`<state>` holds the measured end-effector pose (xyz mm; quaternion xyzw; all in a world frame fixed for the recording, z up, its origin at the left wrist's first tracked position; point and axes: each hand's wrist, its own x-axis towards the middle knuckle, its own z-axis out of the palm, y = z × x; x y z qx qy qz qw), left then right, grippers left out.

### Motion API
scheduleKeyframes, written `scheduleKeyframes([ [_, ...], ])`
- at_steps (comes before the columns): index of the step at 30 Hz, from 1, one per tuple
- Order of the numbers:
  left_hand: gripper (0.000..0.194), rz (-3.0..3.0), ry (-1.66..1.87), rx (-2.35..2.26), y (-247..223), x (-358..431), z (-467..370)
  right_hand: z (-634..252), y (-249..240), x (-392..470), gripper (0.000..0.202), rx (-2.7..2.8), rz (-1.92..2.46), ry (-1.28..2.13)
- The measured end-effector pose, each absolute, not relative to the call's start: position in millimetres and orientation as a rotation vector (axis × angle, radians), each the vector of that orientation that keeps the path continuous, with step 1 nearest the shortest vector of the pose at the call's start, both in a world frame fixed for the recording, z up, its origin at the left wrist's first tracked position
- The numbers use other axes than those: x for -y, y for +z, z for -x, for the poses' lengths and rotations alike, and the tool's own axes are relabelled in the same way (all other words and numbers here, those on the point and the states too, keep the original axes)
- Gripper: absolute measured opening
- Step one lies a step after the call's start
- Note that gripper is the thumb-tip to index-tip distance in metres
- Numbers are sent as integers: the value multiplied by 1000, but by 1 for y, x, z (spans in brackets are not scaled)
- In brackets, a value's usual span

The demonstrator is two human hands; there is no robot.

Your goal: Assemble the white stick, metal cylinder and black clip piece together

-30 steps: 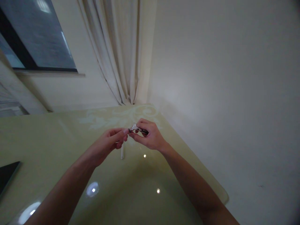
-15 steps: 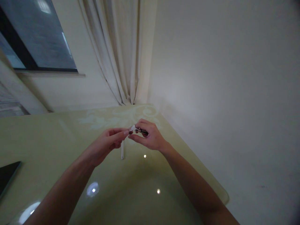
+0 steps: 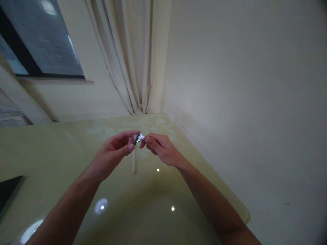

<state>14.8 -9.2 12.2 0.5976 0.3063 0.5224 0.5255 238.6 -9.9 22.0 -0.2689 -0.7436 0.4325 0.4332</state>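
Note:
Between my hands, just above the table, is what looks like a small razor, with a shiny silver neck and a dark, wide head. My left hand holds that head by its two ends, forefinger on the far end and thumb on the near one. With thumb and fingers pinched together, my right hand grips the other side; its fingers hide the handle. Below the hands a thin white stick with a small hole in its near end lies on the table, its far end hidden behind my left hand.
The glossy pale green table runs up to a plain wall on the right. A dark flat object lies at the left edge. Behind the table hang a cream curtain and a window.
The razor has turned, so its dark head now faces left and its silver neck shows. My left fingers have spread to the head's ends; my right fingers have closed over the dark handle.

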Motion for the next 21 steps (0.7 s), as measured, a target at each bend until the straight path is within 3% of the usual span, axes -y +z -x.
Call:
scheduleKeyframes([
  [21, 42, -1474, 1278, -749, 16, 12, -16, -239, 23, 13, 54, 1881, 682, 1063],
])
